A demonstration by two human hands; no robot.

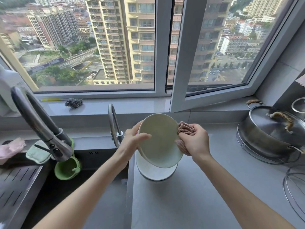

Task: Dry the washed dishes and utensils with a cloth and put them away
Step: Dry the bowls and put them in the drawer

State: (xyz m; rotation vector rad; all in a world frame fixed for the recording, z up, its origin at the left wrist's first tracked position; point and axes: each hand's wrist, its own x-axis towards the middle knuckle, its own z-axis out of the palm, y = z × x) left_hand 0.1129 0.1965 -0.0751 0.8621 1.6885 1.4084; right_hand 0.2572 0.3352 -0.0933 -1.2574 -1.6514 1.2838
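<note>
Head view: left hand (134, 141) gripping tilted plate (159, 140), right hand (195, 139) clutching pink cloth (184, 128)

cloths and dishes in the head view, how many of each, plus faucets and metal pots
Cloths and pads: 3 (pink cloth in the right hand, pink rag, green pad)
Dishes: 2 (cream plate in the left hand, white dish under it)
Faucets: 2 (large faucet, small faucet)
Metal pots: 1 (lidded pot)
Total: 8

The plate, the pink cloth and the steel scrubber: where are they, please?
plate (159, 141), head view, middle of its face.
pink cloth (184, 128), head view, bunched upper part.
steel scrubber (74, 103), head view, its centre.
</note>
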